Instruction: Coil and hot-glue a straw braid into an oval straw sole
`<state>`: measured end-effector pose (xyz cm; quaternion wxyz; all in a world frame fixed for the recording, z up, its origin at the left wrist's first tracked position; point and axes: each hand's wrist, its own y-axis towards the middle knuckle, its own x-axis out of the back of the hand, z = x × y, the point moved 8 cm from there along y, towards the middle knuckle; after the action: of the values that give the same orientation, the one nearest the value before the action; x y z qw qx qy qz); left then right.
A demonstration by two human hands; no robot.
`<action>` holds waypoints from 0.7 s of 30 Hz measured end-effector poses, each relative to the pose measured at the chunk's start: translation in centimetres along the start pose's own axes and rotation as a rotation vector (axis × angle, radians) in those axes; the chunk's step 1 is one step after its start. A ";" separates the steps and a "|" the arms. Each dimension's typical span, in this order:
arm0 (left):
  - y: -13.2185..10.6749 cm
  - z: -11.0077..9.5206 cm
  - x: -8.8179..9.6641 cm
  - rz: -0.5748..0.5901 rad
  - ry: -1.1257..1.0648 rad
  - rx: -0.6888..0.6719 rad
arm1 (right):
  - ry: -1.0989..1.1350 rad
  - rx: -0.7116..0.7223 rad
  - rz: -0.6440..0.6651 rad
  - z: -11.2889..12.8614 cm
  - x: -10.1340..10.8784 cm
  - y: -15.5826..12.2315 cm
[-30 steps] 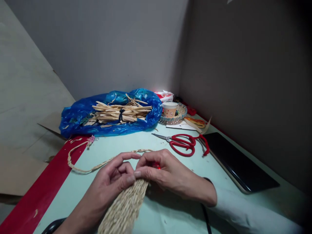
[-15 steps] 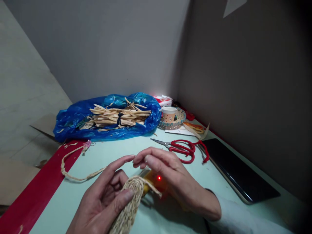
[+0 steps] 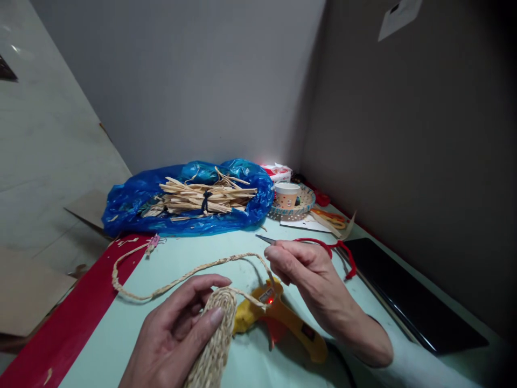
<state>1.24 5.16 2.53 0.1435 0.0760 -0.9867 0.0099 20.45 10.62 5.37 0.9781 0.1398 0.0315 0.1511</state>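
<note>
The left hand point(image 3: 173, 339) is gripping a woven straw disc point(image 3: 216, 334), thumb pressing on its rounded rim and fingers curling behind it. The disc is made of pale, dry braid coiled in tight ridged rows, and it is standing on edge in that hand just above the tabletop point(image 3: 226, 242). A loose braided cord point(image 3: 181, 277) of the same straw is trailing from the disc's top, arching beyond the left hand and ending at a small pink clip point(image 3: 152, 242).

The right hand point(image 3: 307, 275) is lying with bent fingers over red-handled scissors point(image 3: 264, 238), whose steel tip is showing past the knuckles; whether it is clasping them cannot be told. A glossy yellow glue gun point(image 3: 283, 320) is lying between the two hands, a red light glowing on it. Well beyond both hands, a crinkled blue plastic bag point(image 3: 129, 202) is holding a tied bundle of flat straw strips point(image 3: 205, 196).
</note>
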 end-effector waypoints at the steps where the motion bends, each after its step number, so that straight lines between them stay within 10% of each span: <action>1: 0.0 0.0 -0.1 -0.001 -0.008 -0.001 | -0.007 -0.006 0.005 0.0 -0.2 0.0; 8: -0.1 -0.3 -0.1 -0.030 -0.117 -0.024 | -0.063 0.030 0.029 0.5 -0.3 0.3; 21: -0.2 0.5 -0.4 0.014 -0.246 0.087 | -0.581 0.623 0.100 4.0 -3.2 -2.4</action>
<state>1.49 5.03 1.90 0.0181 0.0759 -0.9960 0.0443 18.50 6.42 8.60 0.8488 0.4667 -0.2080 0.1357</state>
